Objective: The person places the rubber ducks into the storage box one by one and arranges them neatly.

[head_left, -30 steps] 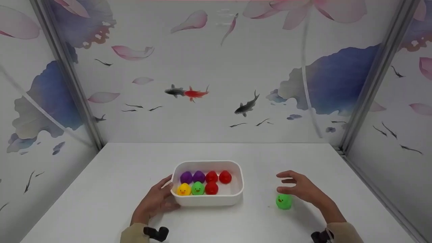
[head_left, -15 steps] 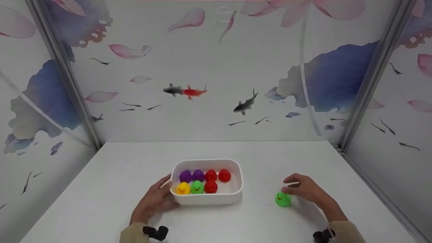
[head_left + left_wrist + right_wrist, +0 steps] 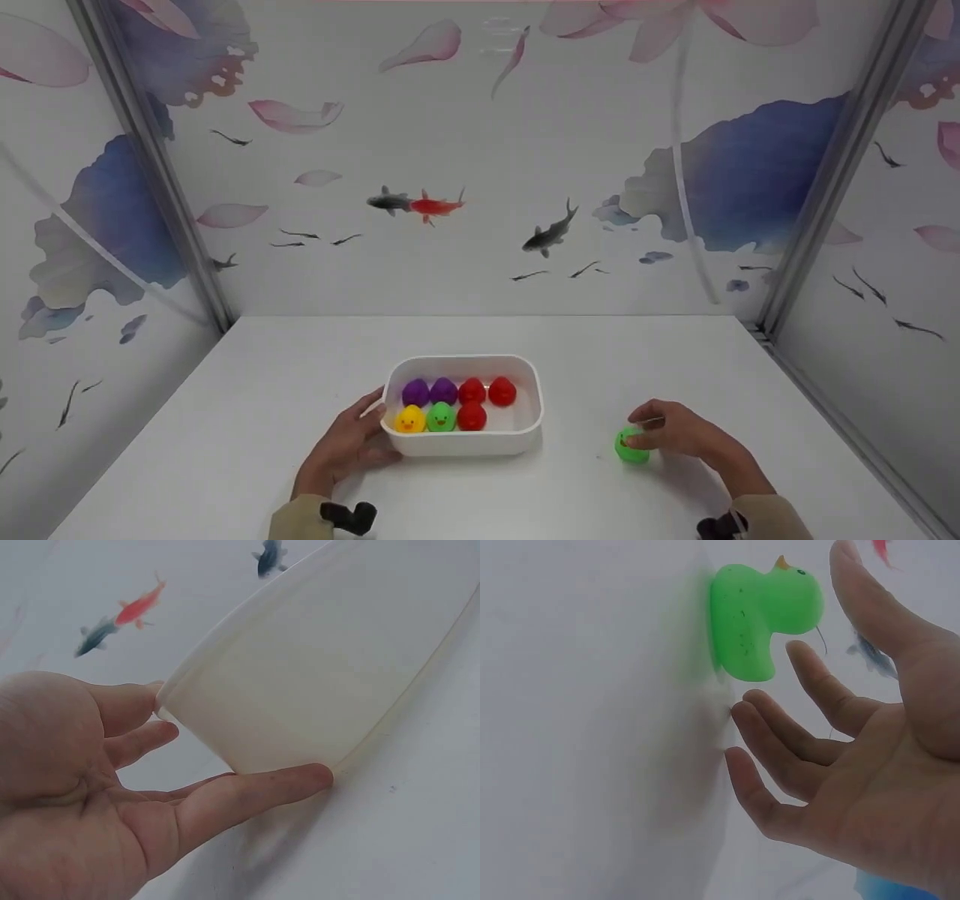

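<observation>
A white plastic box (image 3: 465,445) stands mid-table, holding two purple ducks (image 3: 430,391), three red ducks (image 3: 472,416), a yellow duck (image 3: 409,419) and a green duck (image 3: 441,417). My left hand (image 3: 351,442) rests against the box's left end. In the left wrist view its thumb (image 3: 259,793) lies nearly straight along the base of the wall, with a finger at the rim. Right of the box, another green toy duck (image 3: 754,622) sits on the table. My right hand (image 3: 679,431) is over it; thumb and fingers stand spread around the duck in the right wrist view.
The white table (image 3: 300,360) is enclosed by a back wall (image 3: 480,270) and side walls printed with fish and petals. Metal posts (image 3: 814,172) stand at the back corners. Small dark cameras (image 3: 349,517) sit on both wrists.
My right hand has lowered toward the loose green duck, its thumb now overlapping the duck in the head view. The left hand and the box have stayed in place.
</observation>
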Motion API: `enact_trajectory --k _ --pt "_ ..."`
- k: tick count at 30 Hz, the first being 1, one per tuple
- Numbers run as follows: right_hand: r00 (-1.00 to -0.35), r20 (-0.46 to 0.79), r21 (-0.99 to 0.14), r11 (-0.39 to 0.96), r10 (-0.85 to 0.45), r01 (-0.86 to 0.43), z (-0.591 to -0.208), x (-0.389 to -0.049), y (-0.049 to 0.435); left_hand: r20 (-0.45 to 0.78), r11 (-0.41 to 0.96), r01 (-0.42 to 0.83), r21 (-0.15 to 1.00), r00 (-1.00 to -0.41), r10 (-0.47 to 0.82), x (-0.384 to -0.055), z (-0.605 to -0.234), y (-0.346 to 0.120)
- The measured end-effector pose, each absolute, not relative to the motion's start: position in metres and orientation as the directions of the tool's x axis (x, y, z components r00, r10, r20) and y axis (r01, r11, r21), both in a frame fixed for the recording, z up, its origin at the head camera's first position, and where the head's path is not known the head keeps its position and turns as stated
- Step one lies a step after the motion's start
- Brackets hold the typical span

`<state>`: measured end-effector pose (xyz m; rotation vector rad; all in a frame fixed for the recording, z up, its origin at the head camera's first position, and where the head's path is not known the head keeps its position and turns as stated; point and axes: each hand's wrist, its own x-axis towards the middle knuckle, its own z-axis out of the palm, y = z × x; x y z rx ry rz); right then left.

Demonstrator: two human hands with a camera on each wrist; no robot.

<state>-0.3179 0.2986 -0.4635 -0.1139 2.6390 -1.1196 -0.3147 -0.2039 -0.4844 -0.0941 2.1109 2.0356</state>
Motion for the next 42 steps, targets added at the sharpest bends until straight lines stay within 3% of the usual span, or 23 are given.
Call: enact_trajectory --k 11,23,42 --pt "-0.965 -0.214 -0.679 0.733 -0.154 0.034 -0.468 -0.314 0.293 -0.218 0.022 -0.217 0.976 -0.971 0.096 -0.309 -0.49 -0.204" --pt "-0.975 -0.136 -0.792 0.61 -0.178 -0.001 -0.453 -0.308 0.29 -0.193 0.016 -0.193 0.981 -0.971 0.141 -0.31 -0.488 -0.2" --pt "-0.984 -0.035 -0.822 0.565 -0.174 -0.071 -0.422 -0.311 0.228 -0.204 0.006 -0.205 0.979 -0.973 0.106 -0.314 -0.482 -0.203"
